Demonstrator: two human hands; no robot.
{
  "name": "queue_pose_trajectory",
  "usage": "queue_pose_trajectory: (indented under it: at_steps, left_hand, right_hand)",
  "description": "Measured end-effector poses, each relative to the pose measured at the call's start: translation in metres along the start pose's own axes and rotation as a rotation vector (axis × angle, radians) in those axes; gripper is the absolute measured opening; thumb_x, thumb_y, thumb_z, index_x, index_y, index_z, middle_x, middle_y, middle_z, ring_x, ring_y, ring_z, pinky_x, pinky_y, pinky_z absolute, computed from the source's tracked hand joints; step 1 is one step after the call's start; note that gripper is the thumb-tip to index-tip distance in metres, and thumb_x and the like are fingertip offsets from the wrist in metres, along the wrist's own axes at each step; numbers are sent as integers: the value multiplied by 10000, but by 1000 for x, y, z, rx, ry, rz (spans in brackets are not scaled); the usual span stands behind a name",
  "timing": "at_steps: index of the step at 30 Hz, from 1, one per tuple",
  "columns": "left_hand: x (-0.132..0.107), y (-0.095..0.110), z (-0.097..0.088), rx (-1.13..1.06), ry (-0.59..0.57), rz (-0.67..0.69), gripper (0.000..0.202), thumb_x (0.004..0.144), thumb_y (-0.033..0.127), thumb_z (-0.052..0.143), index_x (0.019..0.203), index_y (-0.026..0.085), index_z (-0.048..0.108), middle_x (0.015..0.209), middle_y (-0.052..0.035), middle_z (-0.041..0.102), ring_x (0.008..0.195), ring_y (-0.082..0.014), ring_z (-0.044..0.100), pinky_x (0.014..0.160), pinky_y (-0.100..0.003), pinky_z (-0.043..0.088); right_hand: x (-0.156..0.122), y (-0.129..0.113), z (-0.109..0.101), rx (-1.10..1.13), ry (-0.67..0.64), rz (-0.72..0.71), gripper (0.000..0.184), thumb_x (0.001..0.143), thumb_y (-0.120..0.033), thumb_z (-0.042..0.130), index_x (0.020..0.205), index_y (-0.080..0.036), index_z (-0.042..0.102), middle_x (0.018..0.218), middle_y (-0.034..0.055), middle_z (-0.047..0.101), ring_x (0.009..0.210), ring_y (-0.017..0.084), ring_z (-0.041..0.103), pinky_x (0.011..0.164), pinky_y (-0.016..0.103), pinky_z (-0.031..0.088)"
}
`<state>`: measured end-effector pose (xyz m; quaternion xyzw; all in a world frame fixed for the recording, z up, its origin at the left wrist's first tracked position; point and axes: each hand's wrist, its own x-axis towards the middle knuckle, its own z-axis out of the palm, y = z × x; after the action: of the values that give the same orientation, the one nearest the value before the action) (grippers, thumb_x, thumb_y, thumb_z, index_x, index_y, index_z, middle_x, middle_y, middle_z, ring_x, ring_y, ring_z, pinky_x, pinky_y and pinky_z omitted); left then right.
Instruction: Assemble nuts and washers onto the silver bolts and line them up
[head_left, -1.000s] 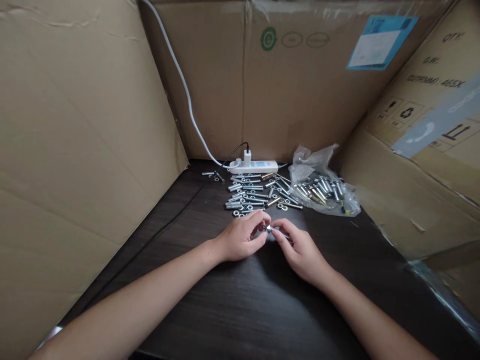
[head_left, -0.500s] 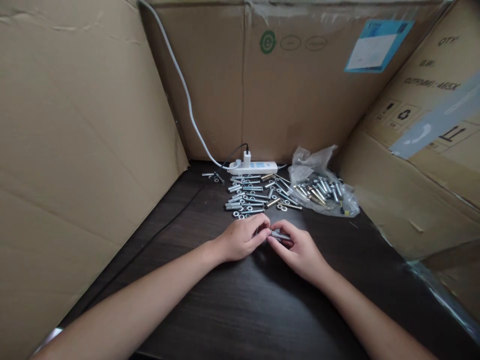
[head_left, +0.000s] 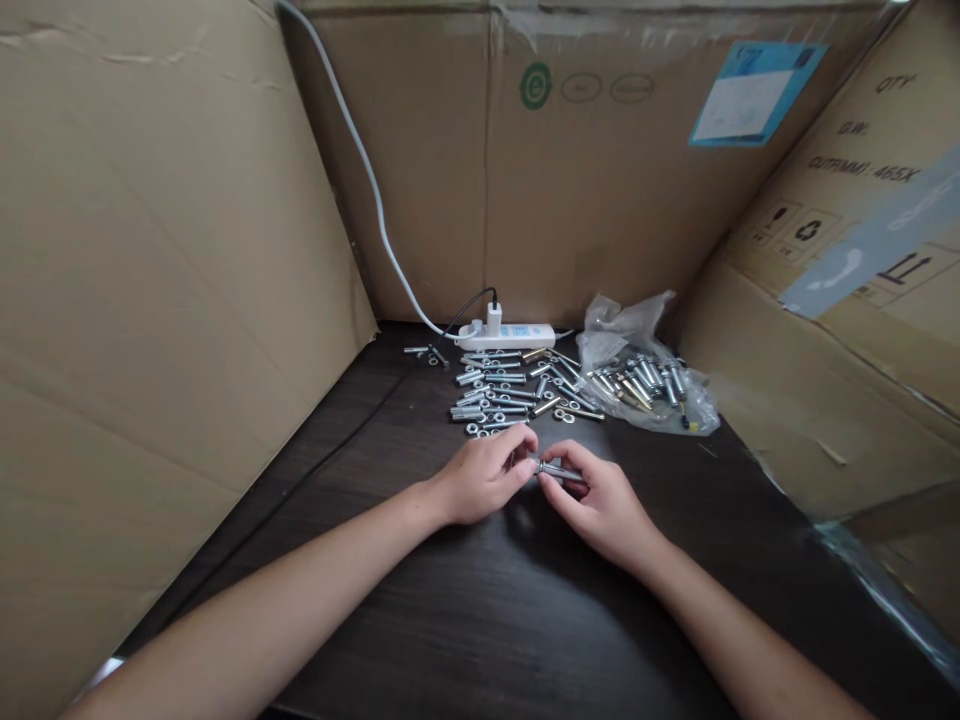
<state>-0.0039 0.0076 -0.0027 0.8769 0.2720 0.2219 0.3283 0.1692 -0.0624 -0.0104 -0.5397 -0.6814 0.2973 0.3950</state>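
Between my hands, just above the dark table [head_left: 450,620], lies an expansion bolt [head_left: 561,473], roughly level, with a ring or nut near its left end. My right hand [head_left: 607,505] is closed round its sleeve, thumb below and fingers above. At the left end my left hand [head_left: 484,475] pinches with thumb and forefinger; the part under those fingertips is mostly hidden. Beyond the hands, loose bolts [head_left: 504,378], metal sleeves [head_left: 469,412], nuts [head_left: 472,429] and washers [head_left: 568,419] lie in rough rows.
A clear plastic bag [head_left: 611,335] with more anchor bolts [head_left: 652,380] lies at the back right. Behind the rows sits a white power strip [head_left: 525,336] with a plugged-in charger [head_left: 494,318]. A black cable [head_left: 330,455] crosses the table's left side. Cardboard walls [head_left: 420,180] enclose three sides.
The fingers of my left hand have shifted slightly, and a little more of the bolt's left end shows between the hands. The loose hardware has stayed in place.
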Motion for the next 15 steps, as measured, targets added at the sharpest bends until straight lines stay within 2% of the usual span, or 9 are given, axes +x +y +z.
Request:
queue_pose_trajectory:
  at_steps: [4, 11, 15]
  left_hand:
    - [-3, 5, -2, 48, -11, 50, 215, 819, 242, 471, 1031, 206, 464, 855, 8, 546, 643, -107, 474, 592, -223, 384]
    - [0, 4, -1, 132, -22, 90, 147, 898, 270, 393, 957, 189, 501, 863, -4, 572, 735, -122, 525, 663, -228, 399]
    - [0, 2, -1, 152, -29, 111, 266, 945, 270, 284, 859, 181, 520, 803, -5, 562, 743, -124, 527, 700, -234, 397]
  right_hand:
    - [0, 0, 0, 57, 34, 33, 131, 816, -291, 543, 906, -195, 556, 787, 14, 628, 674, 135, 597, 620, 224, 511]
    - [-1, -2, 0, 12, 41, 12, 118, 800, -269, 550, 885, -191, 571, 738, -1, 605, 629, 121, 566, 581, 205, 493]
    - [-2, -1, 1, -11, 50, 2, 117, 785, -265, 556, 876, -192, 573, 712, -10, 590, 608, 115, 558, 554, 195, 487]
